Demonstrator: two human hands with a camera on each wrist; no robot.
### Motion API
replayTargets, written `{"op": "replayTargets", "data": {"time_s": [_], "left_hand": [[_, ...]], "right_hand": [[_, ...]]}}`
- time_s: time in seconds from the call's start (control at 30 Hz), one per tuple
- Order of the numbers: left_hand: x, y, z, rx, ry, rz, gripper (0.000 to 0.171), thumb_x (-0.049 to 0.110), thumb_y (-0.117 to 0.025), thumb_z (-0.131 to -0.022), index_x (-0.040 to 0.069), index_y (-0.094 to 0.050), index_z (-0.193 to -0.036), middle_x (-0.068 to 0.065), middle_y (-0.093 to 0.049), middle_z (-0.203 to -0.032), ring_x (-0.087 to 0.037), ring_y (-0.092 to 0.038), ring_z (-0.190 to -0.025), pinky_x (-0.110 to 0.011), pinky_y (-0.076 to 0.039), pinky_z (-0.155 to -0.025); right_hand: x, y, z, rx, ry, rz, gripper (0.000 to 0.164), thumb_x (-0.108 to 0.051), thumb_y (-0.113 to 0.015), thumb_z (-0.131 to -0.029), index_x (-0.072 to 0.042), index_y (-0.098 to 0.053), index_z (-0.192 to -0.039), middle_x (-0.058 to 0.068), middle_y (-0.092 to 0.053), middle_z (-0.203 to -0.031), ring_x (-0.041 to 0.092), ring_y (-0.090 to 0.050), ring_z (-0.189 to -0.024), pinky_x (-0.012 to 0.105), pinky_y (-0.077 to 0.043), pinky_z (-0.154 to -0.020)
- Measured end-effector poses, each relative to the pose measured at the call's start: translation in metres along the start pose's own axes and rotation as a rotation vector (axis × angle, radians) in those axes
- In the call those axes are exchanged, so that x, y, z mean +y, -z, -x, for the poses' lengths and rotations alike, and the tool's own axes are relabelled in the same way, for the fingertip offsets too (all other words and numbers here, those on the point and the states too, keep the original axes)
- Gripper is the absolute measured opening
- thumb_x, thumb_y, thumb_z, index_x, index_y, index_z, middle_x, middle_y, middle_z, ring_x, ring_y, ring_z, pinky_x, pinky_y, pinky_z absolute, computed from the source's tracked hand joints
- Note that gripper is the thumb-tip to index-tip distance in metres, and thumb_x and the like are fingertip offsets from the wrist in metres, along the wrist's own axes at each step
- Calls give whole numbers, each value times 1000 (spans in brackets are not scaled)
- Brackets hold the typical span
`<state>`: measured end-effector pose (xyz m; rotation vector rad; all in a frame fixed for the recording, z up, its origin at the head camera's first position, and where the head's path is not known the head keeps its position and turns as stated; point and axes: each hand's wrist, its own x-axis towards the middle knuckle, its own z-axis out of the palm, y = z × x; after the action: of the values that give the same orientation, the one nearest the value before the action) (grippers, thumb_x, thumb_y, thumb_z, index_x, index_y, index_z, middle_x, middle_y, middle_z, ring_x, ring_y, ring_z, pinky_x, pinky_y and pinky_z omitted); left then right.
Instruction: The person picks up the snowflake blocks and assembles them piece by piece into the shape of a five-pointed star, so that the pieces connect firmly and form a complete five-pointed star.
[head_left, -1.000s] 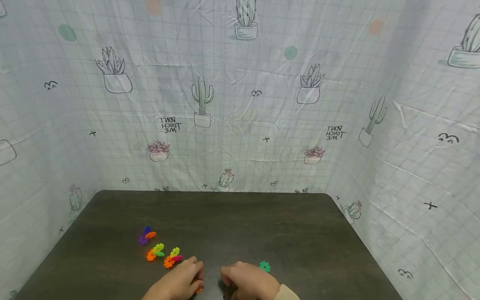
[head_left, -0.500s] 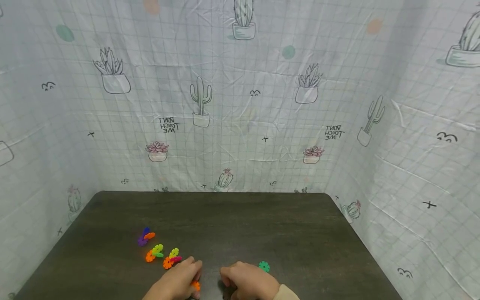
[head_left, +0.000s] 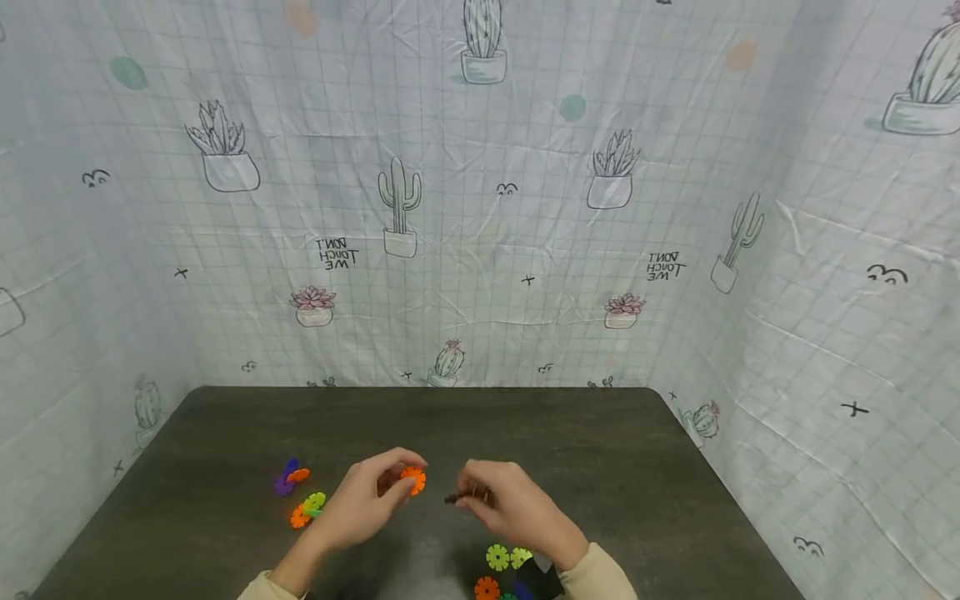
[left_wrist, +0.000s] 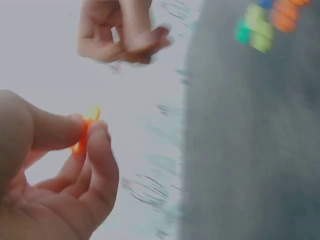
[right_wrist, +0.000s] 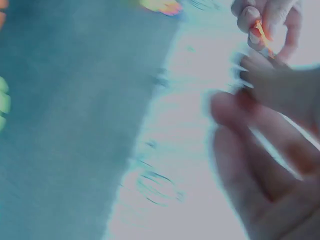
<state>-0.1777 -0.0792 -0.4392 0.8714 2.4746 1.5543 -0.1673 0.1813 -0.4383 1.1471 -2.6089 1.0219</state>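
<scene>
My left hand point(head_left: 363, 500) pinches an orange notched plastic disc point(head_left: 413, 481) between thumb and fingertips, above the middle of the table. In the left wrist view that orange disc point(left_wrist: 82, 135) is seen nearly edge-on. Facing it across a small gap, my right hand point(head_left: 510, 504) pinches a small dark brown piece point(head_left: 451, 499), probably another disc seen edge-on; the right wrist view is too blurred to tell. The two pieces are apart. Loose discs lie below my right hand: a yellow-green disc point(head_left: 497, 557), an orange disc point(head_left: 487, 588) and others partly hidden by the wrist.
On the left of the dark table point(head_left: 600, 433) lie joined discs: a purple, blue and orange cluster point(head_left: 285, 484) and an orange, yellow and green cluster point(head_left: 301, 516). A patterned cloth point(head_left: 480, 275) hangs around the table's back and sides.
Both hands have risen from the table's near edge and moved forward. The orange disc came up in my left hand. Loose discs show below the right hand; the pink-and-orange cluster is now hidden.
</scene>
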Motion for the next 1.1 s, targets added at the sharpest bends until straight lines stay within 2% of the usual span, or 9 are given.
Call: {"op": "replayTargets", "data": {"time_s": [0.1, 0.17, 0.23, 0.3, 0.47, 0.6, 0.9, 1.1], "left_hand": [[22, 4, -6, 64, -3, 42, 24, 18, -58, -105, 18, -65, -127, -2, -69, -93, -10, -65, -72, -29, -54, -63], [35, 7, -10, 94, -15, 81, 26, 18, -60, -104, 18, -64, -129, -4, -69, -96, -11, -67, -77, -29, -56, -67], [48, 9, -14, 113, -36, 129, 25, 19, -62, -103, 15, -63, -128, -7, -69, -97, -13, -69, -80, -30, -58, -71], [59, 10, -16, 124, -66, 173, 23, 20, -63, -102, 14, -64, -125, -9, -70, -98, -15, -71, -83, -31, -60, -75], [79, 9, -19, 130, -133, 235, 20, 20, -62, -103, 13, -67, -121, -12, -73, -109, -15, -73, -90, -34, -62, -79], [87, 8, -20, 128, -153, 242, 20, 18, -62, -103, 13, -68, -122, -12, -73, -111, -15, -73, -89, -36, -63, -78], [90, 7, -23, 108, -149, 230, 18, 18, -62, -102, 12, -69, -119, -9, -74, -101, -14, -71, -83, -34, -62, -77], [93, 2, -25, 163, -110, 170, 16, 18, -66, -100, 11, -70, -114, -6, -75, -93, -12, -72, -78, -32, -62, -73]], "right_hand": [[-7, 17, -7, 247, 107, 50, 13, -8, -71, -95, -18, -67, -102, -4, -69, -93, 1, -61, -75, 17, -53, -64], [-12, 27, -12, 377, 164, 88, 16, -6, -71, -95, -18, -69, -105, -3, -70, -97, 3, -63, -79, 15, -54, -68], [-18, 35, -16, 467, 214, 104, 20, -1, -70, -94, -16, -70, -107, -1, -71, -99, 7, -66, -84, 15, -54, -72], [-23, 41, -20, 513, 250, 107, 23, 2, -70, -93, -15, -72, -108, -1, -71, -102, 10, -67, -88, 16, -54, -76], [-36, 48, -23, 549, 327, 127, 27, 8, -70, -90, -11, -72, -110, 1, -70, -104, 13, -69, -91, 16, -55, -79], [-42, 51, -23, 560, 366, 156, 24, 7, -69, -91, -8, -71, -109, 3, -69, -104, 13, -68, -90, 17, -55, -78], [-43, 54, -20, 533, 329, 276, 12, -3, -66, -98, -9, -72, -107, 1, -67, -104, 11, -68, -88, 16, -55, -78], [-42, 55, -20, 522, 332, 335, 14, -16, -59, -104, -11, -72, -106, 0, -66, -104, 9, -65, -81, 14, -52, -71]]}}
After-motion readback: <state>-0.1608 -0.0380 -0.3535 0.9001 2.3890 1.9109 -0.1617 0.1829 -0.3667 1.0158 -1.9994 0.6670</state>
